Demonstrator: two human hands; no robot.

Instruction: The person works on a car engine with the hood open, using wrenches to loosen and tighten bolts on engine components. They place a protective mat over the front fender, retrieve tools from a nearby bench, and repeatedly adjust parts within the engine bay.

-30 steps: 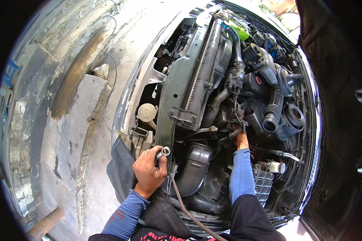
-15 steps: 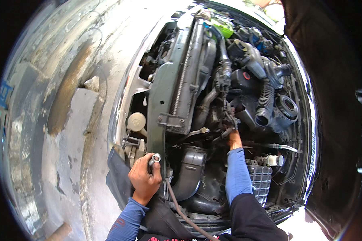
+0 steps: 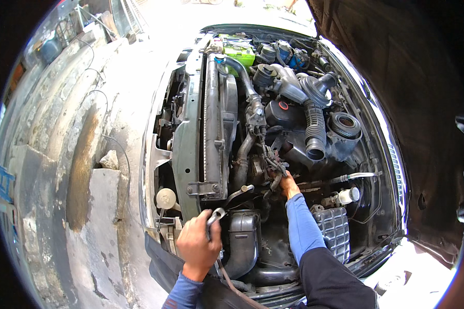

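My left hand [image 3: 199,243], closed, grips a silver wrench [image 3: 219,213] whose round, hollow end points up beyond the fingers; the rest of its length is hidden in the palm. It hovers over the front edge of an open engine bay, near a black air duct [image 3: 244,239]. Deep among the engine parts, my right hand [image 3: 290,184] reaches beside a cluster of hoses and wires [image 3: 274,160]. Its fingers are mostly covered by those parts, so what they touch or hold is hidden.
Along the front runs the radiator [image 3: 213,129], behind a green metal crossmember [image 3: 185,149]. A ribbed intake hose [image 3: 314,126] and a round air filter [image 3: 345,126] sit farther right. The raised hood [image 3: 397,103] stands at right. Broken concrete [image 3: 103,206] lies to the left.
My left hand has moved slightly right with the wrench, which is now tilted. My right hand remains among the engine parts. The view has shifted, showing more of the far end.
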